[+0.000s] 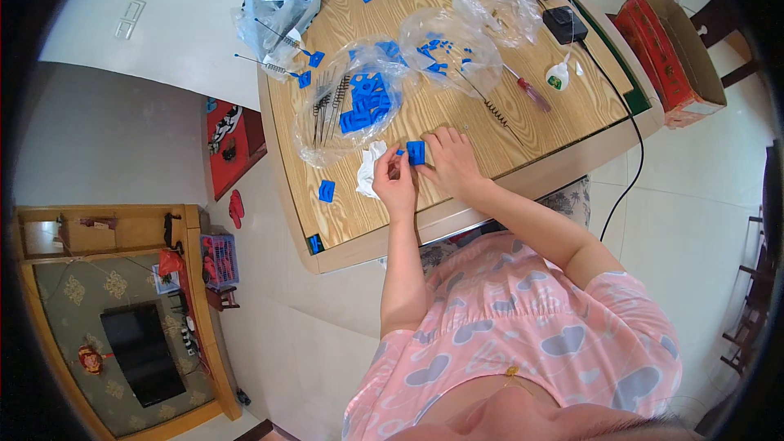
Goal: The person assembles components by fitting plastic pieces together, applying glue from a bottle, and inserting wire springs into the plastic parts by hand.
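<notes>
Left grip [395, 180]: pinches small blue piece [400, 152] | Right grip [452, 167]: holds blue block [416, 153], between both grips | Step: apparently joining parts | Next: likely calls for careful alignment

Bare tabletop [562, 124] rightward past a coiled wire [496, 113], but plastic bags [486, 69] in the way beyond the fingers [443, 138].

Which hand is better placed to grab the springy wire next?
Probably the right hand: the springy wire lies just beyond it, on that same side. The left hand is farther away, across the blue block.
</notes>
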Available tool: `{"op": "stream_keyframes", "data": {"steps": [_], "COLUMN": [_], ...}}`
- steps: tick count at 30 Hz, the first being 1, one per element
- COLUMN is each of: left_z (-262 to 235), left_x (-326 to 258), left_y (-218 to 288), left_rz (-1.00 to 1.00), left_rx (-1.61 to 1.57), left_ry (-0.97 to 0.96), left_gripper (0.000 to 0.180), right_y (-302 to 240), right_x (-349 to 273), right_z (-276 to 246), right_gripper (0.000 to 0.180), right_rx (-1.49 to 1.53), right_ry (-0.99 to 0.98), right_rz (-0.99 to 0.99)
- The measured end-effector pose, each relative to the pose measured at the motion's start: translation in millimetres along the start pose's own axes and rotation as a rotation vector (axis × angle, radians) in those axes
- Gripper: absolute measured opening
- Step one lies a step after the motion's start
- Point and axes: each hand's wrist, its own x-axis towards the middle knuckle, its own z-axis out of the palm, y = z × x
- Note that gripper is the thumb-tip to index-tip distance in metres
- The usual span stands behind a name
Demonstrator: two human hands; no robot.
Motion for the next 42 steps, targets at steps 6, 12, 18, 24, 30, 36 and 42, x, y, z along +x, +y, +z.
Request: {"op": "stream_keyframes", "data": {"steps": [6,12,18,24,30,36,42], "left_z": [2,3,3,2,7,7,7], "left_x": [2,2,1,0,-2,-2,1], "left_y": [-1,3,-2,-4,7,11,6], "left_rz": [0.094,0.036,0.029,0.045,0.111,0.159,0.128], "left_rx": [0.131,0.073,0.084,0.127,0.183,0.207,0.197], "left_ry": [-0.023,-0.019,-0.010,-0.026,-0.012,0.000,-0.025], "left_gripper": [0.021,0.018,0.018,0.017,0.015,0.014,0.013], "right_y": [1,1,3,3,5,4,4], "right_x": [2,1,1,1,1,1,2], "right_z": [0,0,-1,-1,1,1,1], "right_gripper": [0.045,0.043,0.043,0.044,0.044,0.044,0.044], "right_rx": [-0.001,0.021,0.051,0.059,0.044,0.057,0.043], "right_ry": [-0.026,-0.014,-0.024,-0.053,-0.041,-0.047,-0.053], "right_rz": [-0.014,-0.007,-0.001,0.021,0.006,0.013,0.010]}}
